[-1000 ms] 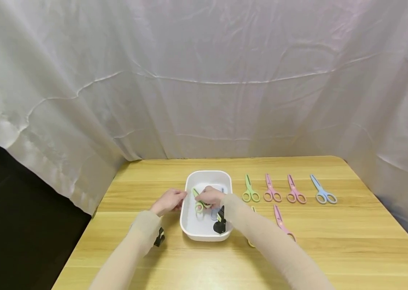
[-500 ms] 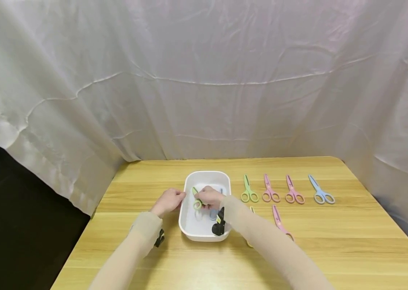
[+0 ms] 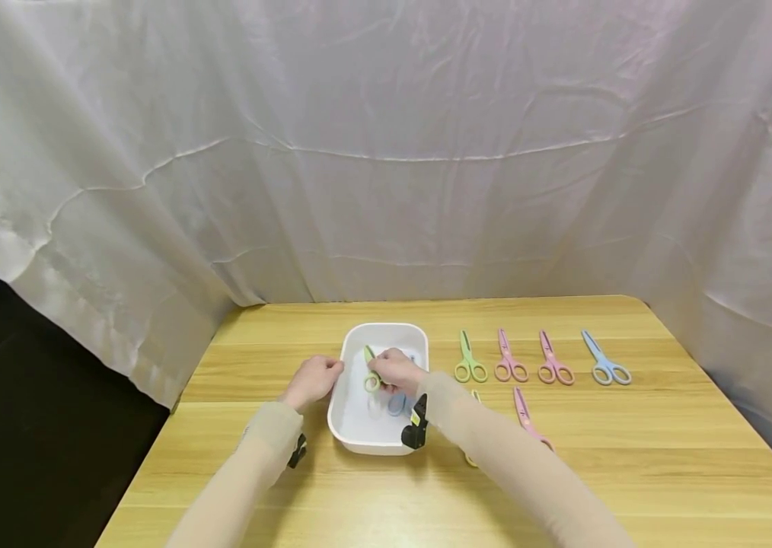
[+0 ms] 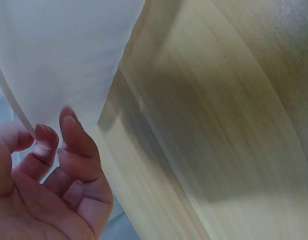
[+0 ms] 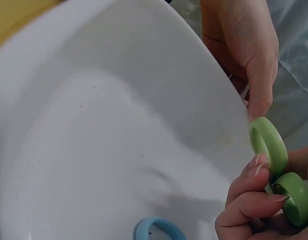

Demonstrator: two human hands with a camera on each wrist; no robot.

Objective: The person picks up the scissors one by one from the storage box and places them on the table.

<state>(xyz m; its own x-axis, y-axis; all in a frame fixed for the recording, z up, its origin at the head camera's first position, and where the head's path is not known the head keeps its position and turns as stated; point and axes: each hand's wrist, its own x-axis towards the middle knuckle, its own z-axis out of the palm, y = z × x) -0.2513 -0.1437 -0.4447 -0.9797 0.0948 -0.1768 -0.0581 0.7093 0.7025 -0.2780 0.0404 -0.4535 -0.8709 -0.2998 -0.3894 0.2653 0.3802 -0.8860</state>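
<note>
A white plastic bin stands on the wooden table in the head view. My left hand pinches its left rim between thumb and index finger, which shows in the left wrist view. Inside the bin, my right hand holds a pair of green scissors by the handle area, blades pointing to the far side. Its loops stick out past the fingers in the right wrist view. A pair of blue scissors lies under the right hand on the bin floor, partly hidden; one loop shows in the right wrist view.
Right of the bin lie green scissors, two pink pairs and blue scissors in a row. Nearer, pink scissors and yellow scissors are partly behind the right forearm. A grey curtain hangs behind the table.
The bin has slid slightly left along with my left hand. In my right hand, the green scissors have turned a little and their blades point more straight away. The whole view has shifted slightly.
</note>
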